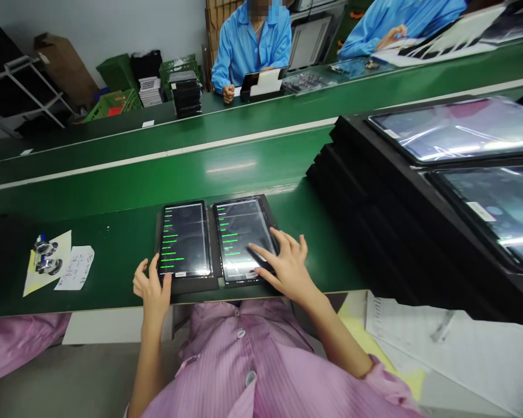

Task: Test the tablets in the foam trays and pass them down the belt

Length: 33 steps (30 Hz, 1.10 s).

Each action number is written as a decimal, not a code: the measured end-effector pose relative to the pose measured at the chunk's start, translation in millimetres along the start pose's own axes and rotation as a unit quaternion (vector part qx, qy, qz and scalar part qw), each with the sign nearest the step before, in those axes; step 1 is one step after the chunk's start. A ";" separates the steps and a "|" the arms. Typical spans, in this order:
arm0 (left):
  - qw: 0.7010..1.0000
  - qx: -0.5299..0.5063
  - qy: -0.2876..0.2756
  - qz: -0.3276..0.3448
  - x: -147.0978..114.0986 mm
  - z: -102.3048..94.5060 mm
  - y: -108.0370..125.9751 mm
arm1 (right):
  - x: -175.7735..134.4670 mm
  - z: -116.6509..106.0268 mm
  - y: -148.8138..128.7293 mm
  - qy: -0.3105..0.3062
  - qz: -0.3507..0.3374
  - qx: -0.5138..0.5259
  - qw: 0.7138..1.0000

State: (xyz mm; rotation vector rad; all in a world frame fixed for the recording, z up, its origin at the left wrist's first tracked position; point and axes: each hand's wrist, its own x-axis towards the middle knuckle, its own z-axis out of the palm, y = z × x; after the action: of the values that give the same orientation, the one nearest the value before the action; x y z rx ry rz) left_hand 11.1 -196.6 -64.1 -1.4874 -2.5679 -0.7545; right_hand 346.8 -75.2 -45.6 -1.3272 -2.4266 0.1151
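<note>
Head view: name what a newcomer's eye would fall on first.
The left tablet and right tablet, showing green text, lie side by side on the green bench, the left hand and right hand at them. A black stack bearing glossy screens looms at right.

Light: moderately bright, indoor, apparently overhead. Pale streak on green belt [270, 154], just beyond desk [122, 244]. Glare, strong, white, across top screens [457, 125] at desk's right end; weaker on right-hand tablet [239, 226] near desk's front edge. Shadow, deep, along black stack [353, 197], desk's right. Softness, slight, beyond desk; pixelated patch over one person's [255, 52] head there. Wide-angle stretch, right of desk.
</note>
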 end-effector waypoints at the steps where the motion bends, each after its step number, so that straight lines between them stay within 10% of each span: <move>1: 1.000 0.010 -0.003 0.000 3.0 0.8 1.9 | 2.0 2.5 -4.9 -0.014 -0.001 0.000 1.000; 33: 0.996 -0.040 -0.068 0.028 32.4 -4.7 3.2 | 8.4 9.7 -4.2 0.005 0.048 -0.016 0.999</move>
State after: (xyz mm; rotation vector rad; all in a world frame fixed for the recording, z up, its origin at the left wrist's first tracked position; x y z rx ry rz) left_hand -4.1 -171.7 -48.9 -1.6834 -2.6064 -0.7854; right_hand 335.8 -69.5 -51.2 -1.4558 -2.3665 0.0957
